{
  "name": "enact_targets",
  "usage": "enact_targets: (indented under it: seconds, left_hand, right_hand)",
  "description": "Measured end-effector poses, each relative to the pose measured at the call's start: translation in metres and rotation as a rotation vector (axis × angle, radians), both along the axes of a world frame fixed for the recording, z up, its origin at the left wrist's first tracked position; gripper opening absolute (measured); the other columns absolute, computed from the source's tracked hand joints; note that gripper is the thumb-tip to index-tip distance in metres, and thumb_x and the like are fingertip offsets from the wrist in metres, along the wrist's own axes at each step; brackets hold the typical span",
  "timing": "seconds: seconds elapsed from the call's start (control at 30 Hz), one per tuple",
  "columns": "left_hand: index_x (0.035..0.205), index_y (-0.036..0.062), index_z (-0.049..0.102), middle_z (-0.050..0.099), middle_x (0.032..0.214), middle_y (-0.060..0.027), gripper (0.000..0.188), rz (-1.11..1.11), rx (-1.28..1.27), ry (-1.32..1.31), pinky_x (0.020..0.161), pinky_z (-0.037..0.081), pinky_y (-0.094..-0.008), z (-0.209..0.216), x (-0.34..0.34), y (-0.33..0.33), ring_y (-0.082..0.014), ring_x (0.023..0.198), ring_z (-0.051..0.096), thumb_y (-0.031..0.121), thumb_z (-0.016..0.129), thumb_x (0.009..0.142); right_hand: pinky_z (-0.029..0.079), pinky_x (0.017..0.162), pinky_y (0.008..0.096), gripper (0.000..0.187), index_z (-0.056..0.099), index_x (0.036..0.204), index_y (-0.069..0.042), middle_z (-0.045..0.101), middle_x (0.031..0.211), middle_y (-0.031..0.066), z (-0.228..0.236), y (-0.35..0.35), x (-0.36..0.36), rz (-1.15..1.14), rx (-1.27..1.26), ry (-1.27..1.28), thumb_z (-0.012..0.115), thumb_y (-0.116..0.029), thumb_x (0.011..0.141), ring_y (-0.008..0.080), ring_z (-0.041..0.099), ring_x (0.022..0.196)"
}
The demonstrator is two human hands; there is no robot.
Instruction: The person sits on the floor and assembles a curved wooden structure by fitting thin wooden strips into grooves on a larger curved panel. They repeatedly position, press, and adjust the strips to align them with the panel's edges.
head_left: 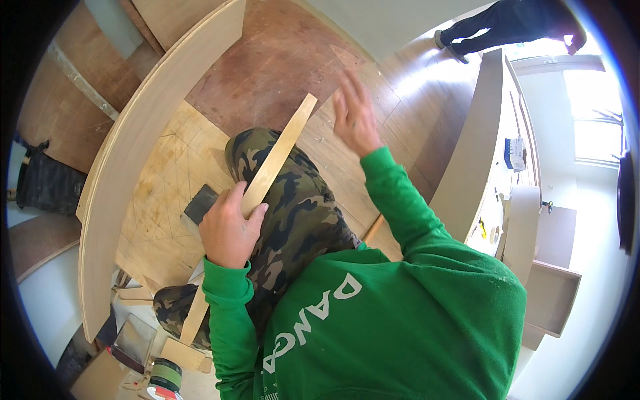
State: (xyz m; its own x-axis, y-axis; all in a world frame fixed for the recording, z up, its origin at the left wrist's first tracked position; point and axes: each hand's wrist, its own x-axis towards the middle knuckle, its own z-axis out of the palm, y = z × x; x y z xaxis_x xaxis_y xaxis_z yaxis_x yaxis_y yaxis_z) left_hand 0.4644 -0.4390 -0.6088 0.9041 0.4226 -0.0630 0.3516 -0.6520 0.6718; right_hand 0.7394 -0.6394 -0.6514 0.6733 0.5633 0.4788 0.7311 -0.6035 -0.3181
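A long, narrow wooden strip slants across my camouflage-clad legs, its far end raised beyond my knee. My left hand grips it around the middle, thumb on one side and fingers on the other. A dark flat rectangular piece lies beside that hand; its kind is unclear. Right of the strip's far end, my right hand is up in the air, apart from the wood. Its fingers are stretched out and slightly blurred, with nothing seen in them.
A tall curved plywood panel stands at my left, by a scratched board. On the right runs a long bench with a small box. Someone in dark trousers stands at the far right. A green-banded roll sits low left.
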Motion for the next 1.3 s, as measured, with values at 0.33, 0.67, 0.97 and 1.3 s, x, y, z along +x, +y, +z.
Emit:
enact_targets:
  seconds: [0.33, 0.67, 0.97, 1.3]
  left_hand:
    - [0.11, 0.0001, 0.077, 0.076, 0.092, -0.0232, 0.028, 0.034, -0.082, -0.008, 0.072, 0.057, -0.0462, 0.008, -0.02, 0.006, -0.0444, 0.084, 0.074, 0.015, 0.085, 0.087]
    - [0.113, -0.0041, 0.079, 0.076, 0.09, -0.0277, 0.035, 0.059, -0.106, 0.051, 0.072, 0.058, -0.0413, 0.017, -0.027, 0.018, -0.0422, 0.081, 0.077, 0.014, 0.088, 0.085]
    - [0.112, -0.0049, 0.079, 0.077, 0.089, -0.0273, 0.035, 0.079, -0.12, 0.026, 0.072, 0.058, -0.0401, 0.009, -0.036, 0.025, -0.0389, 0.08, 0.079, 0.014, 0.089, 0.084]
    - [0.108, 0.0036, 0.079, 0.074, 0.085, -0.0206, 0.028, 0.143, -0.212, 0.043, 0.068, 0.055, -0.048, 0.006, -0.045, 0.022, -0.045, 0.078, 0.071, 0.02, 0.086, 0.086]
  right_hand:
    - [0.029, 0.132, 0.0554, 0.061, 0.041, 0.17, -0.012, 0.041, 0.174, 0.02, -0.002, -0.015, -0.091, 0.474, -0.325, 0.339, 0.047, -0.028, 0.112, 0.0402, 0.036, 0.162]
    - [0.031, 0.131, 0.0554, 0.058, 0.05, 0.164, -0.008, 0.044, 0.169, 0.0252, 0.024, -0.018, -0.09, 0.533, -0.177, 0.258, 0.051, -0.036, 0.113, 0.0433, 0.04, 0.159]
    - [0.033, 0.131, 0.0556, 0.059, 0.053, 0.161, -0.002, 0.052, 0.163, 0.0294, 0.005, -0.035, -0.032, 0.058, -0.183, 0.222, 0.058, -0.025, 0.107, 0.0488, 0.045, 0.154]
    - [0.053, 0.112, 0.0459, 0.035, 0.072, 0.132, 0.001, 0.076, 0.129, 0.0199, 0.013, 0.0, -0.088, 0.16, 0.032, 0.447, 0.073, -0.016, 0.102, 0.0346, 0.071, 0.129]
